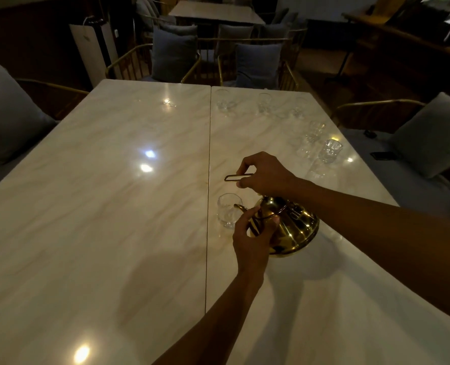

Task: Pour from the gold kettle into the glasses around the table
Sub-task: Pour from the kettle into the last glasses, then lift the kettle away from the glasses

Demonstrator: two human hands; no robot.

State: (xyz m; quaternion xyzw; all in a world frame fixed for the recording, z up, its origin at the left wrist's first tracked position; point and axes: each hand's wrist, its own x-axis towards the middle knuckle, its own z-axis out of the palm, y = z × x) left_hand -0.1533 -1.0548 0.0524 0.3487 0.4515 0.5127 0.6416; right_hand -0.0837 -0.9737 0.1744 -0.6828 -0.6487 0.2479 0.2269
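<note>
The gold kettle [294, 227] is tilted left over the marble table [113, 180], its spout at the rim of a clear glass [227, 210]. My right hand [264, 173] grips the kettle's handle from above. My left hand [252, 238] curls around the kettle's front, by the spout base. Whether liquid flows is too dim to tell. Several more clear glasses stand along the table's right and far edges, such as one at the right edge [330, 150] and one at the far side [222, 100].
Gold-framed chairs with grey cushions [173, 55] ring the table. A cushion [8, 114] sits at the left and another [434, 133] at the right. A seam [208, 154] splits the tabletop in two. Another table [216, 11] stands behind.
</note>
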